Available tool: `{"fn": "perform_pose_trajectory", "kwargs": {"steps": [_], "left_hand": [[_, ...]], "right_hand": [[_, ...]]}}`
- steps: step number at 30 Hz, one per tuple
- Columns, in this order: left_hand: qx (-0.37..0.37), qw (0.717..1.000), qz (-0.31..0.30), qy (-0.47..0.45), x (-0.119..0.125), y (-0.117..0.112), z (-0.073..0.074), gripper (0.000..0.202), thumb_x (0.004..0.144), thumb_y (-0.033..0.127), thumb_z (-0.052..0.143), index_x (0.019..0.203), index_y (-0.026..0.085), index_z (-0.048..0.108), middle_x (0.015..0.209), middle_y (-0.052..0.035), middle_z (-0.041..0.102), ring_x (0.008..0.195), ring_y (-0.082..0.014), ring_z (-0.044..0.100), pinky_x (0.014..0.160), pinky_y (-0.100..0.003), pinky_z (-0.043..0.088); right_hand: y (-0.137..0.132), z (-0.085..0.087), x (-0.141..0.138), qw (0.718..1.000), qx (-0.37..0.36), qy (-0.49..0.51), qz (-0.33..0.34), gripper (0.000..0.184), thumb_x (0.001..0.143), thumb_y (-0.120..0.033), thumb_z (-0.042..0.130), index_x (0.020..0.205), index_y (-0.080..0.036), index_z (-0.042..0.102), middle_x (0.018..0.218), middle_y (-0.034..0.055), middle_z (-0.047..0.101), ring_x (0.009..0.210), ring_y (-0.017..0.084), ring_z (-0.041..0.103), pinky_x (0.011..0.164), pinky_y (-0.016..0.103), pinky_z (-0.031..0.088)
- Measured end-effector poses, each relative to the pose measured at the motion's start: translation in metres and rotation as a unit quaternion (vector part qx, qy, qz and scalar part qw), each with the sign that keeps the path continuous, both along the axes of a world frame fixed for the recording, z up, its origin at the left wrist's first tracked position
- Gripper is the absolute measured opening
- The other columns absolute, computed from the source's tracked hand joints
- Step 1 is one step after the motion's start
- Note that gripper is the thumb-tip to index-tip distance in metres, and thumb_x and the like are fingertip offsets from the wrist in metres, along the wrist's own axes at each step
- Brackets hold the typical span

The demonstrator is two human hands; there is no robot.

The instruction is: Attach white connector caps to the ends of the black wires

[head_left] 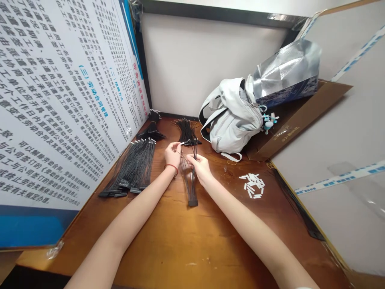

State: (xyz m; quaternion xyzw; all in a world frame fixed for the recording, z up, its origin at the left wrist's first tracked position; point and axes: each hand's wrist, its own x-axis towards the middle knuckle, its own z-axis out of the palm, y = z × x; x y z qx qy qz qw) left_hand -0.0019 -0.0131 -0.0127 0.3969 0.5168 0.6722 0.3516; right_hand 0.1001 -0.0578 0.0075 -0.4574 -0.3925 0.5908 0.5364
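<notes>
Across the wooden tabletop (168, 241), left of the backpack (230, 120), left hand (173, 154) and right hand (201, 165) are pinching a probably light, limp wire harness (193, 186), its connector (193, 203) seemingly offering firmest hold.

black wire harness (192, 192), strands spread, end block (193, 203) nearest; slim white piece (182, 143) beyond.

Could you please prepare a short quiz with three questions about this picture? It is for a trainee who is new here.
1. Open question: What is at the near end of the held wires?
2. True or false: The loose white pieces lie to the left of the held wires.
3. Fill the gap: The red wristband is on the person's ____ wrist.

Key: 1. A black connector. 2. False; they lie to the right. 3. left.
</notes>
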Motion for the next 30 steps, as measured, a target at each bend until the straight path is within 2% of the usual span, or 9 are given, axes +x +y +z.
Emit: {"fn": "perform_pose_trajectory", "kwargs": {"steps": [4,7,15,18,21,25,30], "left_hand": [[-0.006,1.0,0.003,0.029,0.0,0.001,-0.001,0.008,0.073,0.018,0.057,0.078,0.014,0.061,0.073,-0.0034,0.063,0.056,-0.0097,0.057,0.054,-0.021,0.046],[-0.003,0.999,0.009,0.053,0.0,0.001,-0.001,0.007,0.071,0.018,0.058,0.076,0.015,0.063,0.074,-0.0037,0.065,0.062,-0.0108,0.058,0.061,-0.022,0.047],[-0.013,0.998,-0.011,0.054,-0.001,0.002,-0.002,0.02,0.062,0.002,0.054,0.074,0.015,0.064,0.071,-0.003,0.066,0.062,-0.0122,0.06,0.065,-0.025,0.049],[-0.017,0.997,0.001,0.078,-0.001,0.002,-0.001,0.021,0.062,0.002,0.053,0.073,0.015,0.065,0.072,-0.0034,0.067,0.063,-0.0128,0.06,0.066,-0.026,0.049],[-0.015,0.996,0.0,0.087,0.0,0.001,-0.001,0.018,0.064,0.004,0.056,0.074,0.015,0.066,0.074,-0.0044,0.068,0.066,-0.0135,0.062,0.068,-0.027,0.05],[0.002,0.999,-0.027,0.04,0.0,0.003,-0.003,0.011,0.067,0.014,0.062,0.077,0.014,0.067,0.078,-0.0065,0.069,0.072,-0.0146,0.064,0.075,-0.029,0.051],[0.018,0.997,-0.062,-0.03,0.0,0.006,-0.005,0.016,0.066,0.017,0.066,0.081,0.011,0.068,0.084,-0.0088,0.07,0.078,-0.0162,0.065,0.08,-0.032,0.051]], "right_hand": [[0.014,0.0,-0.003,0.999,-0.013,0.005,0.036,0.038,0.044,-0.038,0.08,0.068,-0.014,0.062,0.065,0.0005,0.06,0.058,0.009,0.054,0.056,0.021,0.042],[0.021,-0.004,-0.007,0.999,0.01,-0.013,0.043,0.038,0.044,-0.037,0.08,0.069,-0.014,0.062,0.068,-0.0001,0.06,0.059,0.008,0.053,0.057,0.02,0.043],[0.033,0.001,-0.016,0.994,0.094,-0.043,0.032,0.033,0.053,-0.039,0.075,0.072,-0.014,0.063,0.073,0.0013,0.063,0.067,0.013,0.056,0.064,0.024,0.045],[0.034,0.002,-0.018,0.993,0.098,-0.065,0.026,0.032,0.053,-0.039,0.074,0.07,-0.014,0.063,0.069,0.0007,0.062,0.066,0.013,0.055,0.065,0.025,0.045],[0.035,-0.001,-0.017,0.994,0.099,-0.04,0.011,0.03,0.054,-0.038,0.073,0.069,-0.015,0.061,0.068,-0.0001,0.061,0.064,0.012,0.054,0.064,0.025,0.044],[0.039,-0.008,-0.011,0.995,0.096,0.015,-0.001,0.03,0.057,-0.039,0.071,0.071,-0.016,0.059,0.066,-0.0022,0.056,0.06,0.01,0.049,0.059,0.023,0.041],[0.043,-0.015,-0.004,0.993,0.117,0.015,0.006,0.027,0.06,-0.039,0.071,0.068,-0.016,0.058,0.061,-0.0038,0.05,0.056,0.009,0.042,0.054,0.022,0.035]]}}
